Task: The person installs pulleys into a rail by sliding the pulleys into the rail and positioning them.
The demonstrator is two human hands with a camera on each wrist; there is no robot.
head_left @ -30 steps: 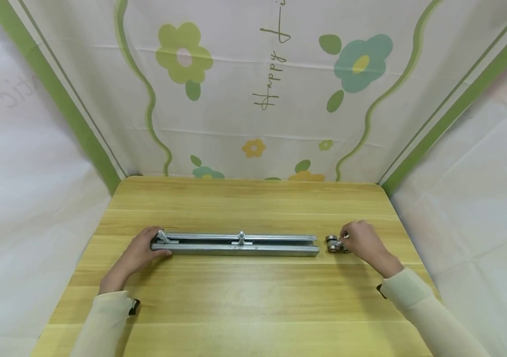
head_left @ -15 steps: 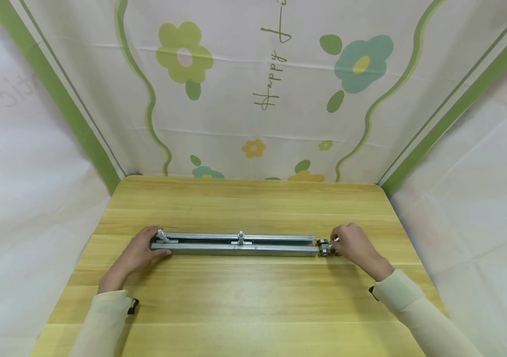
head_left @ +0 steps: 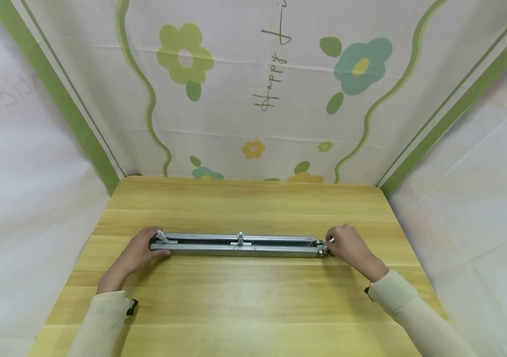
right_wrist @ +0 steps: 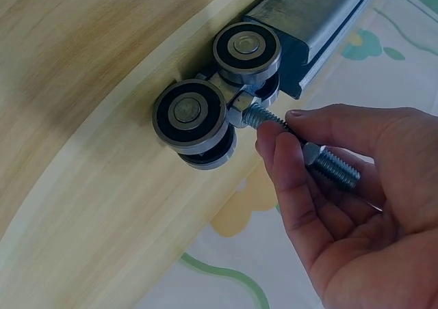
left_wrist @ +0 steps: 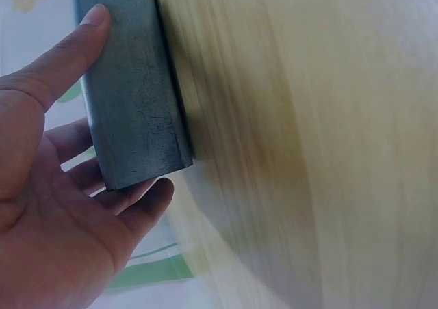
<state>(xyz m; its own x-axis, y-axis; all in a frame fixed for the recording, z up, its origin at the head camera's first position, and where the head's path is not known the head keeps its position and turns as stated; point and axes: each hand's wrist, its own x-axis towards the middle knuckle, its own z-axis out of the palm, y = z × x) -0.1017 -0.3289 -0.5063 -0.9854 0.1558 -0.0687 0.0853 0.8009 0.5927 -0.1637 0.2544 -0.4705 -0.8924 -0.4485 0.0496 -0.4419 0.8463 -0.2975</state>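
A long grey metal rail (head_left: pixel 235 245) lies across the wooden table (head_left: pixel 244 203), left to right. My left hand (head_left: pixel 139 253) holds its left end (left_wrist: pixel 133 111), thumb along one side and fingers curled under the other. My right hand (head_left: pixel 345 245) pinches the threaded bolt (right_wrist: pixel 301 148) of a roller trolley (right_wrist: pixel 215 104) with black-rimmed wheels. The trolley (head_left: pixel 322 246) sits at the rail's right mouth, its leading wheels just entering the channel (right_wrist: pixel 308 22). Two upright bolts stand out of the rail's slot, one at the left end (head_left: pixel 161 235) and one near the middle (head_left: pixel 240 237).
Flowered cloth walls (head_left: pixel 253 99) close in the table at the back and both sides. Bare wood lies in front of and behind the rail. The table's right edge (head_left: pixel 403 233) is close to my right hand.
My right hand has carried the roller trolley leftward from a short gap off the rail until it meets the rail's right end. The left hand and the rail have stayed put.
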